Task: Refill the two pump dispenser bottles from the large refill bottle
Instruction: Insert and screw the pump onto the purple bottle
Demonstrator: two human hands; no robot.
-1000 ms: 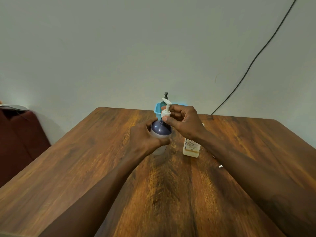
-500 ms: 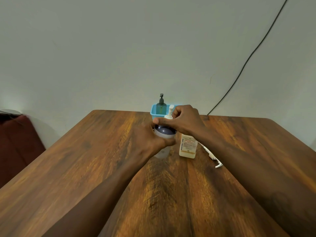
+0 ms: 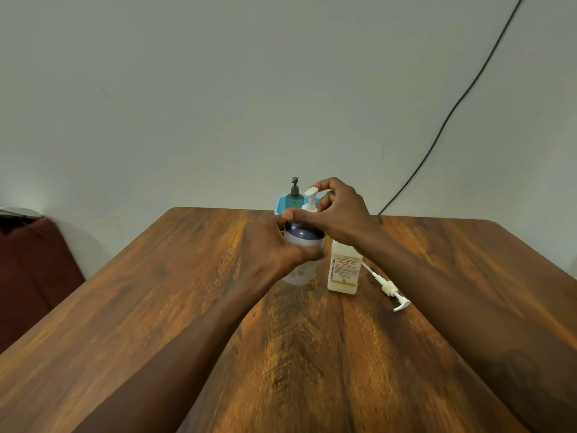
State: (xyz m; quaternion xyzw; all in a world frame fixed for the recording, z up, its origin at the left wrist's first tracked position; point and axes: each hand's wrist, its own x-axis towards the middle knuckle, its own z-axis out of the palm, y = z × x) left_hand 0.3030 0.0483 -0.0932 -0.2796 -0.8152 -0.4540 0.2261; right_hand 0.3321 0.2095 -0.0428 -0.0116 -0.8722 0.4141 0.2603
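Observation:
A frosted pump bottle (image 3: 301, 242) with a dark purple shoulder stands mid-table. My left hand (image 3: 274, 248) is wrapped around its body. My right hand (image 3: 337, 214) pinches its white pump head (image 3: 310, 200) at the collar, thumb in front and fingers behind. Just to the right stands a square cream bottle (image 3: 343, 270) with an orange-printed label; its top is hidden under my right wrist. A loose white pump with its long tube (image 3: 388, 287) lies on the table right of that bottle. A dark green pump bottle (image 3: 294, 195) sits in a blue basket (image 3: 279, 207) at the far edge.
The wooden table (image 3: 187, 307) ends at a pale wall behind the basket. A black cable (image 3: 452, 107) runs diagonally down the wall to the table's back edge. A dark red seat (image 3: 31, 270) stands off the table's left side.
My right hand has shifted its grip on the white pump head, and more of the pump now shows above my fingers. The view tilted, so the loose pump on the table came fully into sight.

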